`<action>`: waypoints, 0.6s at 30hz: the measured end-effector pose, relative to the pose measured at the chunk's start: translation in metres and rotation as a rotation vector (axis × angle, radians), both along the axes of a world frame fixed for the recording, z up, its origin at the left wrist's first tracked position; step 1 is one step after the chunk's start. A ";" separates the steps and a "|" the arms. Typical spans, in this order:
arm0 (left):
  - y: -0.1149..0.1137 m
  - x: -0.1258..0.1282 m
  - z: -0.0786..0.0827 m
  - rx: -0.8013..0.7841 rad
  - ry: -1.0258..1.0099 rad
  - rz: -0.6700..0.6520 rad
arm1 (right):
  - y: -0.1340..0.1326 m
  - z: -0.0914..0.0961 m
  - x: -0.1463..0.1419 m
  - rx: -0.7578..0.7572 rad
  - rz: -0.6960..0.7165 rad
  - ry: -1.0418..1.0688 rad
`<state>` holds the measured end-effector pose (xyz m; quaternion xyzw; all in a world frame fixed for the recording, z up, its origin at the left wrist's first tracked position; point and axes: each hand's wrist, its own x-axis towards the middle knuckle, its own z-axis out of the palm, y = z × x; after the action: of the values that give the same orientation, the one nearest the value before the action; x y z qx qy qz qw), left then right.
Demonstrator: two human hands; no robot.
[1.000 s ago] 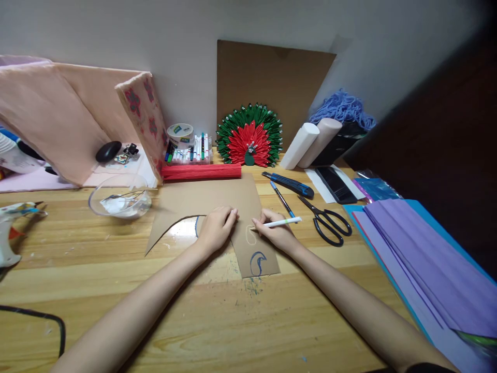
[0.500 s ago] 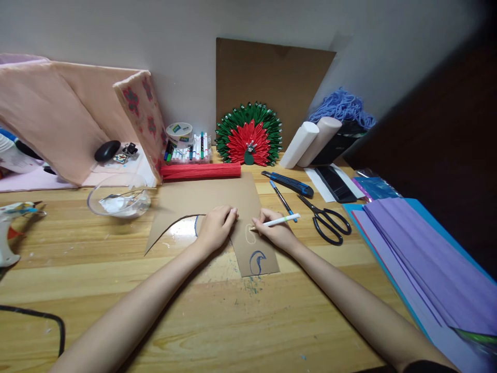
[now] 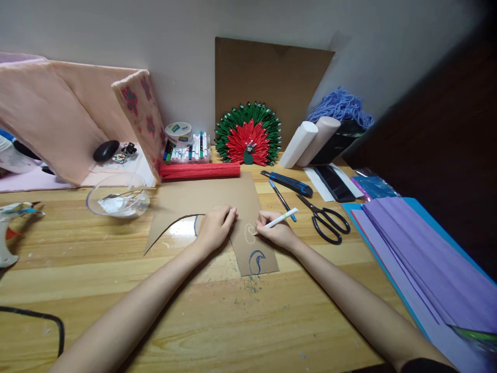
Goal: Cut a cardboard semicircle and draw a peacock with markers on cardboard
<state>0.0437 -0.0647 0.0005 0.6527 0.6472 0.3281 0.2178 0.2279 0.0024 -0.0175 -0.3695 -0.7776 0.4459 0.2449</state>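
Observation:
A white marker (image 3: pixel 282 218) is pinched in my right hand (image 3: pixel 276 231), its tip at a pale curved outline drawn on the cut cardboard sheet (image 3: pixel 248 199). Below that outline, a dark blue crescent-like shape (image 3: pixel 257 262) is drawn near the sheet's lower edge. My left hand (image 3: pixel 215 226) lies on the cardboard beside its curved cut-out, pressing down and holding nothing; its fingertips are partly hidden. Right of my right hand lie a blue marker (image 3: pixel 282 200), a utility knife (image 3: pixel 287 183) and black-handled scissors (image 3: pixel 325 219).
Behind the sheet lie a red crepe paper roll (image 3: pixel 201 170) and a red-green peacock craft (image 3: pixel 248 134). A clear bowl (image 3: pixel 117 196) and a glue gun (image 3: pixel 11 230) stand left. Purple paper (image 3: pixel 423 259) is stacked at right. A phone (image 3: pixel 334 183) lies at back right.
My right hand and the marker have shifted slightly, the tip moving a little down and right along the pale outline. My left hand stays in place.

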 end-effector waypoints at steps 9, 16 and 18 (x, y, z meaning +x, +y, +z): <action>0.000 0.000 -0.002 0.019 0.009 -0.005 | -0.001 -0.001 0.002 0.005 0.038 -0.012; 0.000 -0.001 -0.002 0.029 0.002 0.002 | -0.002 -0.002 0.002 -0.006 0.017 0.005; -0.001 -0.001 -0.002 0.028 0.004 0.001 | -0.002 -0.001 0.002 0.011 0.028 -0.011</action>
<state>0.0432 -0.0653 -0.0017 0.6559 0.6433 0.3362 0.2072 0.2301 0.0001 -0.0186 -0.3597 -0.7864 0.4431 0.2363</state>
